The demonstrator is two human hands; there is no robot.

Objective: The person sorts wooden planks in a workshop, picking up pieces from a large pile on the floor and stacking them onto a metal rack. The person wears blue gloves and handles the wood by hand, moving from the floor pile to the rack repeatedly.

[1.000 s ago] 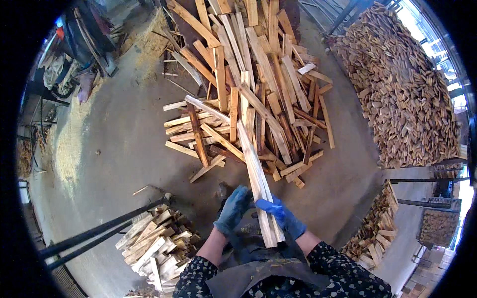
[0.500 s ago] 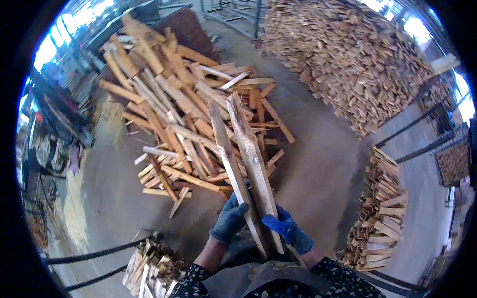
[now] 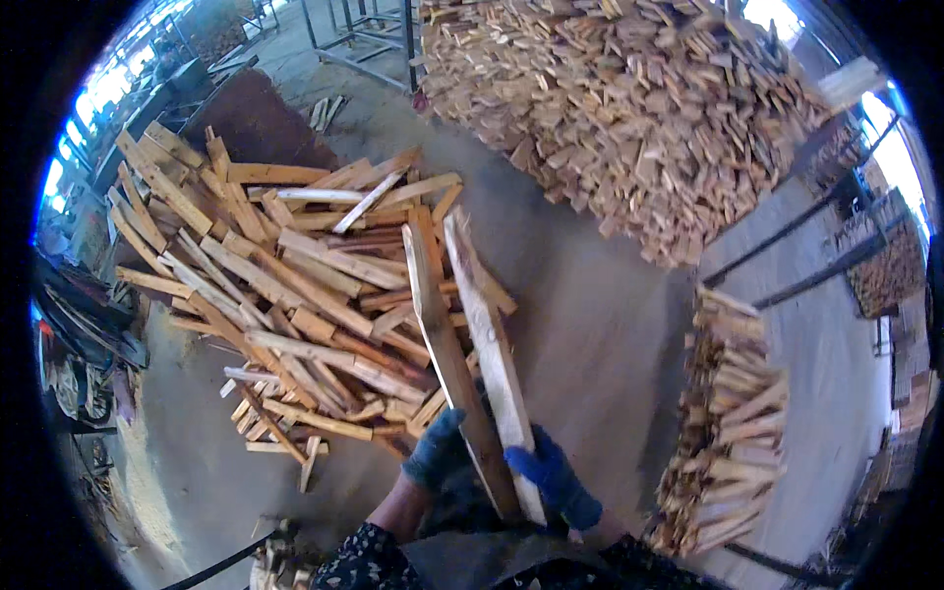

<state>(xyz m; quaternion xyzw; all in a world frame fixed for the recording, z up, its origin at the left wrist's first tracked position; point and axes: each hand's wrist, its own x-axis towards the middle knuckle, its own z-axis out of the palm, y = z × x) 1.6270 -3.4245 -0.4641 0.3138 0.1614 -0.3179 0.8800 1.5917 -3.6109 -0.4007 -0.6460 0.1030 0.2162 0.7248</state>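
Observation:
In front of my body I hold two long, rough wooden boards side by side, their far ends pointing away from me. My left hand [image 3: 436, 452], in a teal work glove, is closed round the lower part of the left board [image 3: 450, 369], whose broad side lies in shadow behind a pale edge. Gripping the right board [image 3: 495, 344] near its lower end is my right hand [image 3: 559, 477] in a blue glove. A narrow gap separates the boards toward their far ends. Beyond them lies a loose heap of wooden slats [image 3: 295, 265] on the floor.
A large mound of short wood pieces [image 3: 610, 118] covers the back right. To my right, a stack of wood pieces [image 3: 733, 423] stands by dark metal bars [image 3: 777, 241]. More wood pieces [image 3: 280, 565] show at lower left. A metal frame [image 3: 364, 49] stands far back.
My view has swung to the right, so the slat heap sits farther left in the picture. The boards have turned slightly in my hands, showing more of the left one's broad side.

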